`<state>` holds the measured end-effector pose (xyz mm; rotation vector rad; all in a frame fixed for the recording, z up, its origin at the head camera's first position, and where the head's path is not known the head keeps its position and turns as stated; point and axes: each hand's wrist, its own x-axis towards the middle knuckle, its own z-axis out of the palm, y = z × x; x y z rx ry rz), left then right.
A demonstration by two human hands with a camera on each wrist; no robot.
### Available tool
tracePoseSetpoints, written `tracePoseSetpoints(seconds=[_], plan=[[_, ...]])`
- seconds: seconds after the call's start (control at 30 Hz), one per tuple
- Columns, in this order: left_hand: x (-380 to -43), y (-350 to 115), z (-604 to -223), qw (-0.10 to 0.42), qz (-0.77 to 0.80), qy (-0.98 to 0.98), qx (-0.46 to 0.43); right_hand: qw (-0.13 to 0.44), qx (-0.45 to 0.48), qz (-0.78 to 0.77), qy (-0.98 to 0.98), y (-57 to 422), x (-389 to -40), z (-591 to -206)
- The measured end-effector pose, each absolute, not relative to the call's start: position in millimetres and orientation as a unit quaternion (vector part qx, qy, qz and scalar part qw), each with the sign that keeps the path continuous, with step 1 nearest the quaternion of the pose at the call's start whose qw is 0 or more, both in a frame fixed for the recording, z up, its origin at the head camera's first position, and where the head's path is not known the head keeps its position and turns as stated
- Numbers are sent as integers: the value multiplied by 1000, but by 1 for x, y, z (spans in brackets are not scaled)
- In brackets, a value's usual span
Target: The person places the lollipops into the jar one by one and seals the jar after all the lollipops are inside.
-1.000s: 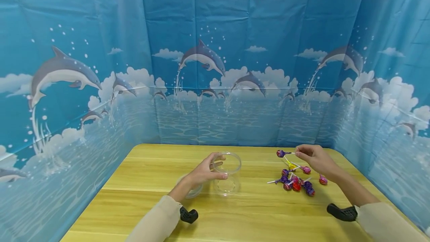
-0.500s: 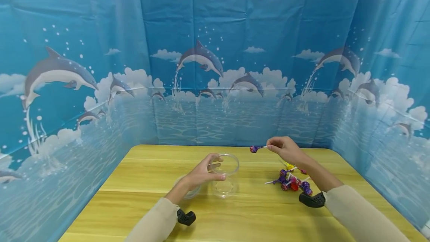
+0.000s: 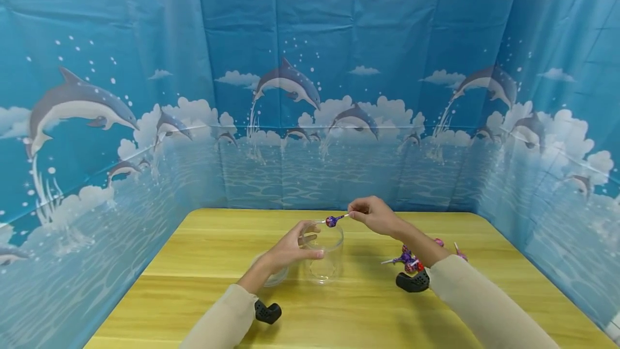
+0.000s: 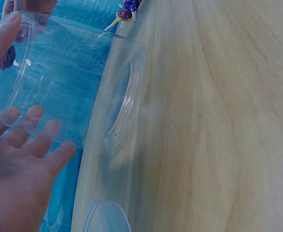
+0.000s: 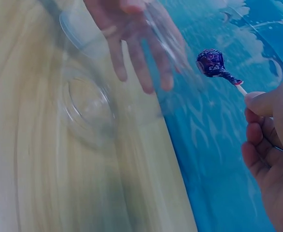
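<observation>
We pinch the thin white stick of a lollipop (image 3: 331, 222) in our right grip (image 3: 378, 217); its ball, in a shiny purple wrapper, hangs at the mouth of a clear, smooth, round jar (image 3: 334, 256). Our left grip (image 3: 289, 251) spreads wide, fingers and thumb round the jar. More lollipops (image 3: 406, 258) lie on the wood-grained desk (image 3: 334, 322).

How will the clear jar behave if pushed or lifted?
The clear jar is probably light for its size: its walls look thin and nothing rests on its bottom. It may be slippery, as the sides look smooth and glossy. Standing upright on the tabletop, it could roll if knocked onto its curved side.
</observation>
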<state>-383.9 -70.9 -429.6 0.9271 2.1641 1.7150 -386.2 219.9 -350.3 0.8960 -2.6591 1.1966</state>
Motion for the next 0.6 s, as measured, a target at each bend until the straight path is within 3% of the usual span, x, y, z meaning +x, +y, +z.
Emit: tracePoseSetpoints(seconds=[0.6], plan=[[-384, -72, -430, 102, 570, 753, 311, 73, 390, 270, -877, 170, -395, -356]])
